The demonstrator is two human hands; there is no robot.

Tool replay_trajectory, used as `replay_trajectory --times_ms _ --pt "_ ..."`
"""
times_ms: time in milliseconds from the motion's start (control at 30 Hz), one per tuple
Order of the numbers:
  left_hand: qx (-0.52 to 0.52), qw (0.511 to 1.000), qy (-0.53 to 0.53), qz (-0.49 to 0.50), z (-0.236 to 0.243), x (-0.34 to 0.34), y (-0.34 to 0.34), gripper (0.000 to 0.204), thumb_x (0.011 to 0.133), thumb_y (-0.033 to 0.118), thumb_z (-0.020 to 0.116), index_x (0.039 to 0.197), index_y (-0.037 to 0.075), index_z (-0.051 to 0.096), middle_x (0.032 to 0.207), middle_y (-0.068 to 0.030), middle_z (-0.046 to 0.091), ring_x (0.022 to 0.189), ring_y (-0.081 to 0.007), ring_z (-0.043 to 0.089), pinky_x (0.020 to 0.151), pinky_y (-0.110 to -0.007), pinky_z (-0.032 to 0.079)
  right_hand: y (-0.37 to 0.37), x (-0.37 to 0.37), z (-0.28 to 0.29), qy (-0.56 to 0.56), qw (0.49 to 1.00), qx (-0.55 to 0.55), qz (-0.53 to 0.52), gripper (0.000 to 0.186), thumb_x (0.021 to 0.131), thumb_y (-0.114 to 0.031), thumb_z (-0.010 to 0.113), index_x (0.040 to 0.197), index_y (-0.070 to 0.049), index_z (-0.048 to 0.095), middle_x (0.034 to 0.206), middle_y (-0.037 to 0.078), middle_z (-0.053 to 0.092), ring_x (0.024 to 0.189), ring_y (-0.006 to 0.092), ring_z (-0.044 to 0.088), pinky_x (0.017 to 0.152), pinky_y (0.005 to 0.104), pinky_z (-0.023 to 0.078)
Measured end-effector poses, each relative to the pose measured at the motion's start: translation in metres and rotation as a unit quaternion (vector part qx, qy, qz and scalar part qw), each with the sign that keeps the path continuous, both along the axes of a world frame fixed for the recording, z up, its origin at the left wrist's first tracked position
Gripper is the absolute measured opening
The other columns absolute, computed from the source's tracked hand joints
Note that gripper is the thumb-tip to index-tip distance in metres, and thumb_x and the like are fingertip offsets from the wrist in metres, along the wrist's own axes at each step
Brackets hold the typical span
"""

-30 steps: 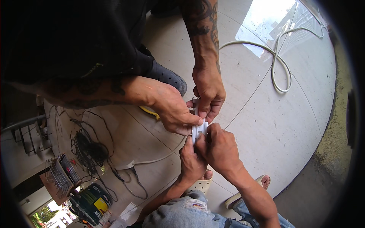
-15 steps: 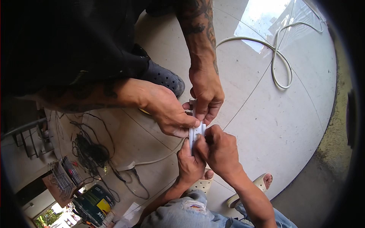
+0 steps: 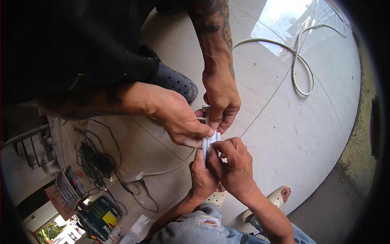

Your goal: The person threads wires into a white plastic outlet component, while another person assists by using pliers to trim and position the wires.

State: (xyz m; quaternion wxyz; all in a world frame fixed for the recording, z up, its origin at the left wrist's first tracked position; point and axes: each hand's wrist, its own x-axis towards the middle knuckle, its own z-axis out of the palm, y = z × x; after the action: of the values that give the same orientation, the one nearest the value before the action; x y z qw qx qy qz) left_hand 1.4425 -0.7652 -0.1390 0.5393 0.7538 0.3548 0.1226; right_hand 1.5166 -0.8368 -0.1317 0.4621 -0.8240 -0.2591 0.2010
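A narrow white strip (image 3: 208, 140), ridged along its length, is held between two people. My left hand (image 3: 201, 177) grips its lower end, with the thumb along the near side. Over the strip's right edge, my right hand (image 3: 235, 162) is closed in a pinch; what sits in its fingertips is too small to make out. A co-worker's one hand (image 3: 178, 116) pinches the strip's middle from the left. The co-worker's other hand (image 3: 221, 97) holds the upper end, by a small metal piece (image 3: 206, 109).
A white cable (image 3: 298, 69) loops over the tiled floor (image 3: 280, 134) at upper right. Tangled dark cords (image 3: 95, 158) lie at left, near a green-and-yellow box (image 3: 101, 217) and a wire rack (image 3: 65, 191). The co-worker's dark clog (image 3: 174, 81) stands close by.
My right hand has shifted slightly, its index finger now reaching further up onto the strip. The strip and the co-worker's hands stay almost where they were.
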Motion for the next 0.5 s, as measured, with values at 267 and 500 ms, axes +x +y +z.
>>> replay_trajectory --times_ms 267,500 --pt "0.000 1.000 -0.011 0.007 -0.0039 -0.0013 -0.0003 0.024 0.096 0.022 0.057 0.092 -0.001 0.052 0.069 -0.0184 0.057 0.059 -0.0331 0.057 0.054 -0.041 0.042 0.0028 -0.0071 -0.0006 -0.004 0.999 -0.019 -0.031 0.015 0.085 -0.016 0.069 0.096 -0.007 0.064 0.082 0.008 0.058 0.069 0.0252 0.053 0.066 0.0381 0.034" --pt "-0.044 0.999 -0.015 0.000 -0.0036 -0.0045 0.0004 0.025 0.094 0.023 0.060 0.095 -0.001 0.052 0.070 -0.0180 0.057 0.061 -0.0344 0.058 0.055 -0.042 0.042 0.0051 -0.0048 0.0022 -0.101 0.995 -0.017 -0.007 0.013 0.083 -0.014 0.068 0.094 -0.008 0.064 0.077 0.006 0.056 0.065 0.0232 0.052 0.064 0.0376 0.031"
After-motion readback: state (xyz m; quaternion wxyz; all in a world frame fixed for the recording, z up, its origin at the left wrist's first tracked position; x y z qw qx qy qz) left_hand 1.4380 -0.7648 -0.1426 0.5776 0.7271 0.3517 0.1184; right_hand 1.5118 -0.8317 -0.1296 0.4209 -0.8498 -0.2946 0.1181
